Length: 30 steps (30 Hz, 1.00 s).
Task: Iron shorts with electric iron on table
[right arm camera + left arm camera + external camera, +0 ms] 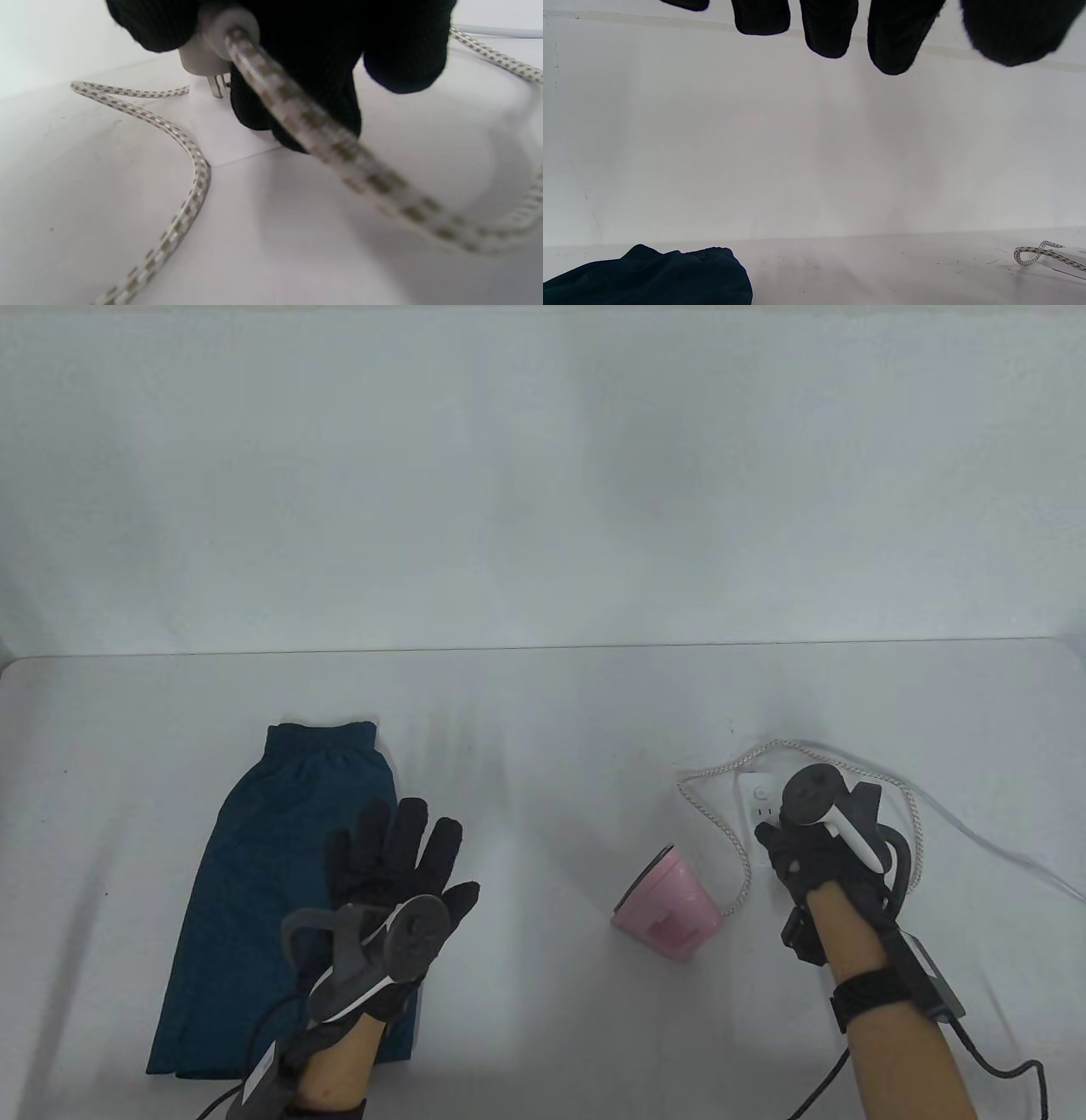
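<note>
Dark teal shorts (254,882) lie flat on the table's left, waistband at the far end; a corner shows in the left wrist view (649,275). My left hand (399,857) hovers above their right edge, fingers (827,29) spread, holding nothing. A small pink iron (670,903) lies on the table right of centre. My right hand (793,848) grips the iron's white plug (203,55), prongs just above the white power strip (755,802). The braided cord (186,186) loops over the table from the plug.
The white table (543,712) ends at a straight far edge against a pale wall. A thin grey cable (1001,848) runs from the power strip off to the right. Black glove cables hang off the near edge by both wrists.
</note>
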Each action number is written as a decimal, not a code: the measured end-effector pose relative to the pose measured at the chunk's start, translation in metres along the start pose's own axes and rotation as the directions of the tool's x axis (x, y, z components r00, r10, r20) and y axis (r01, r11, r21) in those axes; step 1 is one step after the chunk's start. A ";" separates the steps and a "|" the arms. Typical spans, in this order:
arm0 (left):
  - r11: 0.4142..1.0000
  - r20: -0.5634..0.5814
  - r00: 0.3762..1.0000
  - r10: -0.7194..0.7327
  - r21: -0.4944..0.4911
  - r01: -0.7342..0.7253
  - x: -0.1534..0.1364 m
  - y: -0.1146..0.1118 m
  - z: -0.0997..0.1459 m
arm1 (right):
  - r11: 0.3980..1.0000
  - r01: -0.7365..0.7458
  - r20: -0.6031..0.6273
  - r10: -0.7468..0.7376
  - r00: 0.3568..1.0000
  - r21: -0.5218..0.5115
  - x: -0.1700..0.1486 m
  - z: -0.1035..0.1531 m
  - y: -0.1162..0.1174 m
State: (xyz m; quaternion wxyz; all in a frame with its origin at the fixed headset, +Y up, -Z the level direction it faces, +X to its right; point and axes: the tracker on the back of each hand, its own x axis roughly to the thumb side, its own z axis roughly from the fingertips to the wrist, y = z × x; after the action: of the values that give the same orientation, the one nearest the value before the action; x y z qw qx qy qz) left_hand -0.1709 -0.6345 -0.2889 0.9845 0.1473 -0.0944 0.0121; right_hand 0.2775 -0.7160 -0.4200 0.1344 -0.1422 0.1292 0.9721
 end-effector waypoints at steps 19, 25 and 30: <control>1.000 -0.009 1.000 0.002 0.005 -0.002 -0.003 0.000 0.000 | 0.998 -0.053 -0.061 0.054 0.997 0.026 0.010 -0.009 0.007; 1.000 -0.013 1.000 0.009 0.002 -0.008 -0.004 0.001 0.000 | 0.999 -0.026 -0.073 0.028 0.997 0.024 0.008 -0.010 0.006; 1.000 -0.013 1.000 0.021 0.018 -0.021 -0.005 0.004 0.001 | 0.998 -0.066 -0.085 0.065 0.994 -0.009 0.008 -0.002 -0.012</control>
State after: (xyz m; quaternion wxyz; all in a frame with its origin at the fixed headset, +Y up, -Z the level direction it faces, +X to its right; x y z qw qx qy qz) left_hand -0.1761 -0.6314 -0.2878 0.9836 0.1550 -0.0893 0.0242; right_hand 0.2743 -0.7035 -0.4272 0.0960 -0.1799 0.1336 0.9698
